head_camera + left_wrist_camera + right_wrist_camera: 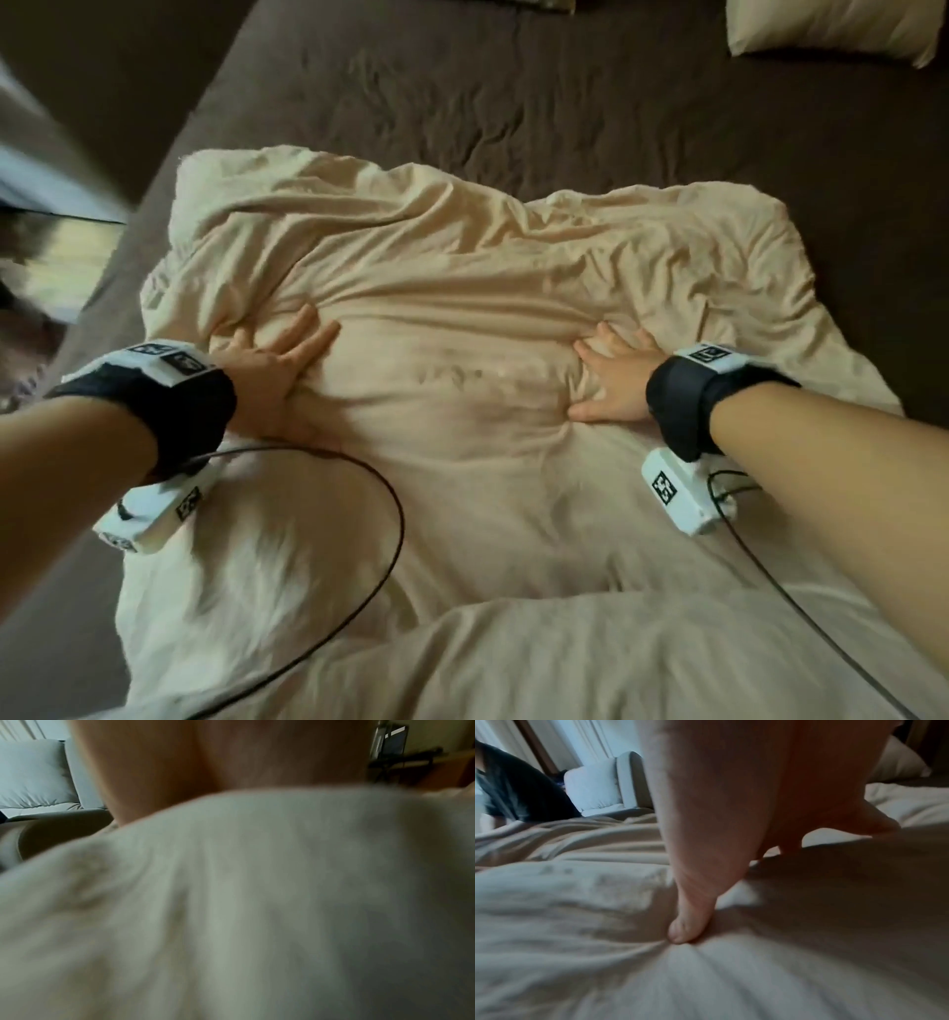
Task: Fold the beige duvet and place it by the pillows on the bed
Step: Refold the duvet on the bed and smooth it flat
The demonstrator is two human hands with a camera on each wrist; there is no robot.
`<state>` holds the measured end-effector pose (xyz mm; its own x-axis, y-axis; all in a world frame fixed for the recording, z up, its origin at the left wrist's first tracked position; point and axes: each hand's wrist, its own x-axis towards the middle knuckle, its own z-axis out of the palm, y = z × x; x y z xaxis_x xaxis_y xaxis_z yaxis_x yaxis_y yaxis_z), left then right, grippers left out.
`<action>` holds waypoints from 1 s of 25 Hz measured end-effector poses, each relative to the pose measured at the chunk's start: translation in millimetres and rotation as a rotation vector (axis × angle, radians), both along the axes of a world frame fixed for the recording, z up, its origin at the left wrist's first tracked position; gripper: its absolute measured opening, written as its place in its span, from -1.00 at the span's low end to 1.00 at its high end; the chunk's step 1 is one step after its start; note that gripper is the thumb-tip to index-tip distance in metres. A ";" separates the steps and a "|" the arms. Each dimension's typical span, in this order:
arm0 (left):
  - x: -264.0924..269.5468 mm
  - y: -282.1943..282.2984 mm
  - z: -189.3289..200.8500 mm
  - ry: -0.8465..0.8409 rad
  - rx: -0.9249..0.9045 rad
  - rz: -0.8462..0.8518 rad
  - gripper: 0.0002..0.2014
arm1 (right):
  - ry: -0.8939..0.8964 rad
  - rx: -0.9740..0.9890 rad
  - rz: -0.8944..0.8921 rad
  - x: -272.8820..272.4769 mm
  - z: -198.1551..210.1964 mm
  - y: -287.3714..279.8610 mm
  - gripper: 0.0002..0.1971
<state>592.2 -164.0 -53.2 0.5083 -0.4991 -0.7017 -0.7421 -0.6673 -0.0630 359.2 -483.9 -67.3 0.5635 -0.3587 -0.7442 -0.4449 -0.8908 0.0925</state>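
No readable text, brand or number shows anywhere. The white wrist units (159,506) carry only black-and-white square marker patterns, not letters. The faint dark marks on the duvet (452,377) are too blurred to read.

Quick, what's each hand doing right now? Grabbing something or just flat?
Left hand: open, fingers spread, pressing flat on the duvet.
Right hand: open, fingers spread, pressing flat on the duvet too; holding nothing.

The duvet (462,288) is soft, matt, creased cloth; the bed sheet (565,103) is wrinkled matt fabric.
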 end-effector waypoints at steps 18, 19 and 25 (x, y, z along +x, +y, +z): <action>-42.1 159.7 23.5 0.554 -0.028 0.640 -0.69 | -0.132 0.469 0.186 -26.0 101.0 270.0 -0.34; -45.1 164.0 21.8 0.520 -0.053 0.599 -0.67 | -0.118 0.446 0.144 -31.0 100.3 266.7 -0.34; -62.7 175.7 86.7 0.297 -0.232 0.329 -0.74 | -0.190 0.334 0.153 -64.8 134.6 252.8 -0.41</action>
<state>529.6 11.7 33.6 0.4598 -0.5061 -0.7297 -0.4535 -0.8403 0.2970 294.4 -231.1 67.3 0.7299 -0.0168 -0.6833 -0.2866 -0.9151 -0.2837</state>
